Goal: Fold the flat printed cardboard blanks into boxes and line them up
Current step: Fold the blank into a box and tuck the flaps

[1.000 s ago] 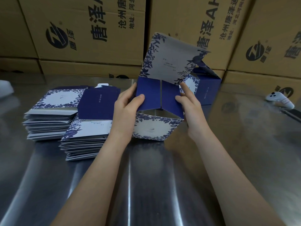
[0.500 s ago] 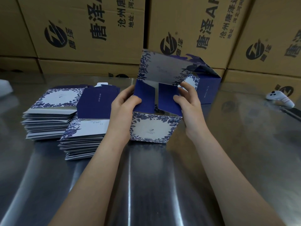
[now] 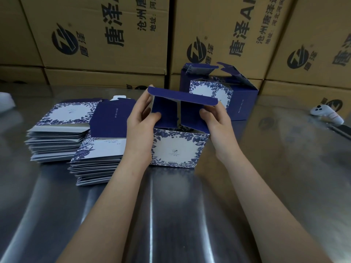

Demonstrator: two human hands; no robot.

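Observation:
A blue-and-white floral box [image 3: 178, 149] stands on the steel table [image 3: 171, 215] in the middle of the head view. Its two navy side flaps are folded inward and its lid is bent forward over them. My left hand [image 3: 141, 120] grips the box's left side, thumb on the left flap, fingers behind the lid's corner. On the other side my right hand [image 3: 216, 120] holds the box, its thumb pressing the right flap. Behind it stands a folded box [image 3: 239, 103] with its top flaps up. Two stacks of flat blanks [image 3: 60, 133] [image 3: 98, 158] lie to the left.
Large brown shipping cartons [image 3: 106, 35] wall off the back of the table. A white game controller [image 3: 326, 112] and a dark flat object lie at the right edge. A white thing [image 3: 5, 99] shows at the far left edge.
The box's lid, upright a second ago, has come down forward over the inward-folded side flaps. Both hands stay on the box's sides.

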